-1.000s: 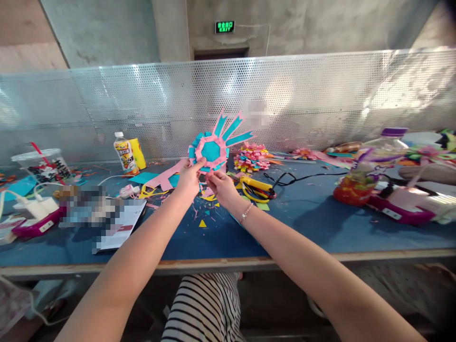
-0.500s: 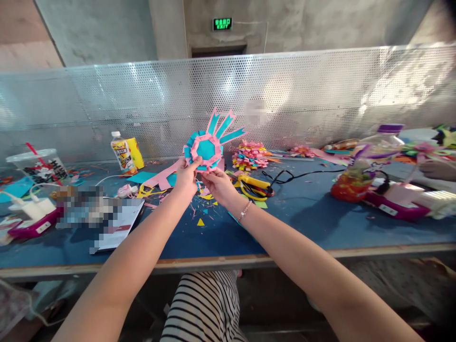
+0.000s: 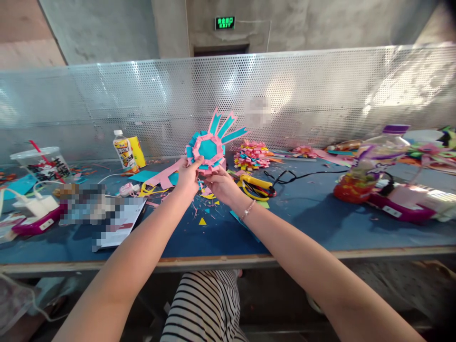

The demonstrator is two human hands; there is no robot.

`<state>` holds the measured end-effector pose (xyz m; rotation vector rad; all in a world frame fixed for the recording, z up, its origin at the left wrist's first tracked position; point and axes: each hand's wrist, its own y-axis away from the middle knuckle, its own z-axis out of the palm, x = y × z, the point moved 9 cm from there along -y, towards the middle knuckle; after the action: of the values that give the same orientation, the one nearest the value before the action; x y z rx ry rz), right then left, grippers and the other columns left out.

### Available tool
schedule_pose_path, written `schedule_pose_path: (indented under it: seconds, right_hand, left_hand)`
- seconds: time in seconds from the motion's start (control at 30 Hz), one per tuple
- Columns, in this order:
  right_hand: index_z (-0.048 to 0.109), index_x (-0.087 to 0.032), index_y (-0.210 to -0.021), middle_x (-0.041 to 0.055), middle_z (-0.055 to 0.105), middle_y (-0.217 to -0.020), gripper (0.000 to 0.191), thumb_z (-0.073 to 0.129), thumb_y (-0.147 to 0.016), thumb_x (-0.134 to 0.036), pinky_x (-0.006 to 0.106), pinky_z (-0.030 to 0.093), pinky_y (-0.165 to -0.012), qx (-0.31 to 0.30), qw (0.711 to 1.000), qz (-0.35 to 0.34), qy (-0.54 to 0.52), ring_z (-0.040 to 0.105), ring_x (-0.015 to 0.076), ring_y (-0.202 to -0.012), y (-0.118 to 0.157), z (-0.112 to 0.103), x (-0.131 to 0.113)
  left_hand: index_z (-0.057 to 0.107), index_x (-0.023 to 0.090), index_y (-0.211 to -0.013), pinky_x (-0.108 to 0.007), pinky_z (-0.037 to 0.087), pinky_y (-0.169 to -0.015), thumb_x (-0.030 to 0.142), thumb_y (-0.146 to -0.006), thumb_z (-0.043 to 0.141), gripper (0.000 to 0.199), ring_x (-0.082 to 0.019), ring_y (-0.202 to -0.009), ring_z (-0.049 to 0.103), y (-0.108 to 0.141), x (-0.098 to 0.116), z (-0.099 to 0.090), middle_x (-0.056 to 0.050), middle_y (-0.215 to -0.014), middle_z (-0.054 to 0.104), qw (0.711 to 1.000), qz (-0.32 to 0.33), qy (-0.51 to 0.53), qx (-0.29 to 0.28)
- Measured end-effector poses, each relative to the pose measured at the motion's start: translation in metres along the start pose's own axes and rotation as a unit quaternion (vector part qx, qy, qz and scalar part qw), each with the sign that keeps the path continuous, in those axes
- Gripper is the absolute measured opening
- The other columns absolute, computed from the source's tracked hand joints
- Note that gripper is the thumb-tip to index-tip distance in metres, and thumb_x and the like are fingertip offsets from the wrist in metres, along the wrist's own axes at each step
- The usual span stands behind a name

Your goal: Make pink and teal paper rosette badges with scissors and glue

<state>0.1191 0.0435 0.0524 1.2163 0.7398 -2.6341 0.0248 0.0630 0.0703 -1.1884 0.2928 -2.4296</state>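
Observation:
Above the blue table, both hands hold up a pink and blue paper rosette [image 3: 207, 148], its three notched tails pointing up and to the right. My left hand [image 3: 190, 175] grips the lower left rim, with the thumb across its front. On the lower right edge, my right hand [image 3: 223, 186] is closed with its fingers gathered at the rim; a bracelet circles that wrist. Behind the rosette to the right lies a pile of folded pink, yellow and blue paper pieces [image 3: 252, 156]. A yellow-handled tool [image 3: 257, 184] rests just right of my right hand.
Paper scraps litter the table [image 3: 302, 223]. A drink bottle [image 3: 125, 153], a lidded cup [image 3: 48, 164] and a power strip [image 3: 39, 223] are at left. A large bottle with red contents [image 3: 356, 186] stands at right by another power strip [image 3: 402, 209]. A perforated metal screen [image 3: 142, 109] runs behind.
The view has shifted slightly, so everything sits a little further right. My right hand's fingers have moved slightly at the rosette's lower edge; both hands keep their hold.

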Motion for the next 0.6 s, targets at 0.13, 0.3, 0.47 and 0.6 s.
schedule_pose_path:
  seconds: [0.13,0.3,0.47,0.6]
  right_hand:
    - [0.052,-0.022,-0.072,-0.0066,0.061,-0.07,0.026,0.059,-0.054,-0.005,0.022,0.044,-0.063,0.009,1.0,0.02,-0.005,0.056,0.0105,-0.071,0.001,-0.002,-0.001]
    - [0.052,-0.022,-0.073,-0.0054,0.062,-0.074,0.018,0.065,-0.062,-0.017,0.023,0.043,-0.065,0.022,0.999,0.008,0.022,0.058,0.0112,-0.075,0.0,-0.005,-0.004]
    - [0.056,-0.021,-0.076,-0.0041,0.058,-0.072,0.02,0.069,-0.063,-0.028,0.023,0.043,-0.062,0.047,0.991,-0.07,0.106,0.054,0.0112,-0.069,-0.004,-0.013,-0.011]
    - [0.059,-0.019,-0.07,-0.0006,0.055,-0.071,0.009,0.061,-0.071,-0.028,0.027,0.042,-0.063,0.074,0.913,-0.221,0.336,0.051,0.0134,-0.068,-0.002,-0.015,-0.042]
  left_hand:
    - [0.06,0.022,-0.088,-0.03,0.048,-0.072,0.023,-0.055,0.077,0.036,-0.019,-0.084,0.063,0.003,0.003,0.004,-0.002,-0.085,0.067,1.0,0.011,0.0,-0.006]
    - [0.059,0.021,-0.085,-0.028,0.045,-0.073,0.021,-0.059,0.075,0.03,-0.017,-0.084,0.061,0.006,0.006,0.008,0.001,-0.079,0.066,0.999,0.033,-0.021,-0.026]
    - [0.057,0.022,-0.081,-0.025,0.043,-0.067,0.019,-0.06,0.074,0.027,-0.014,-0.078,0.06,0.008,0.006,0.008,0.002,-0.08,0.064,0.998,0.036,-0.039,-0.023]
    - [0.056,0.023,-0.083,-0.02,0.038,-0.057,0.021,-0.062,0.073,0.028,-0.009,-0.069,0.057,0.01,-0.006,0.002,0.004,-0.08,0.063,0.999,-0.026,-0.043,0.013]
